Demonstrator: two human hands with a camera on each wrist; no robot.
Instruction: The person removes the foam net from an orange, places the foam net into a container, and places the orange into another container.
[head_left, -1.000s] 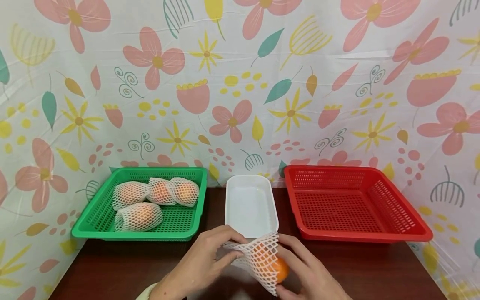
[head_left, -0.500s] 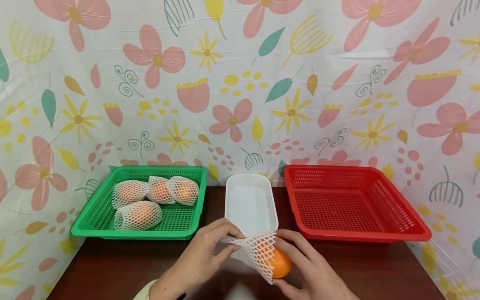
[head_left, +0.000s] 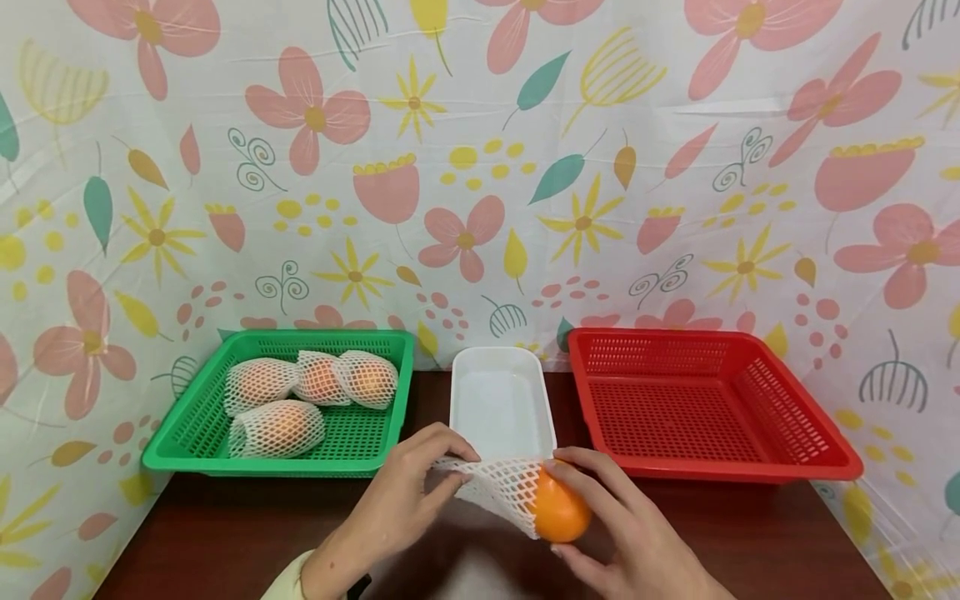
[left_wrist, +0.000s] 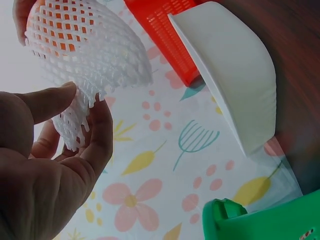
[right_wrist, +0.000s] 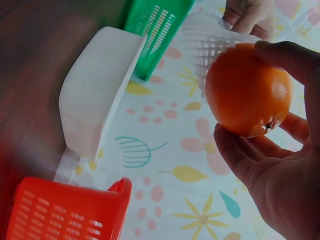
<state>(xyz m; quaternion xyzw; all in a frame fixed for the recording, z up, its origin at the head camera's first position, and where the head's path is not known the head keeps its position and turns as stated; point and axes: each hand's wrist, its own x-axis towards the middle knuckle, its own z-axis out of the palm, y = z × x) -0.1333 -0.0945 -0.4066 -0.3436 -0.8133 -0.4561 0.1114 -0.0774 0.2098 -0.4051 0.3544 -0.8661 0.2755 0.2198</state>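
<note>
An orange (head_left: 562, 507) sits half out of a white foam net sleeve (head_left: 501, 492), its bare end toward the right. My left hand (head_left: 405, 487) pinches the gathered tail of the sleeve between thumb and fingers, plain in the left wrist view. On the other side my right hand (head_left: 626, 525) holds the orange, thumb on one side and fingers on the other; the right wrist view shows the fruit's glossy skin (right_wrist: 245, 90) between them. Both hands are above the table in front of the white tray (head_left: 501, 408).
A green basket (head_left: 360, 467) at the left holds several net-wrapped fruits (head_left: 277, 429). To the right stands a red basket (head_left: 705, 467). A flower-patterned cloth (head_left: 465, 167) hangs behind the dark brown table (head_left: 225, 542).
The orange has come further out of the net sleeve, moving right with my right hand. My left hand still pinches the sleeve's tail and has shifted slightly left and up.
</note>
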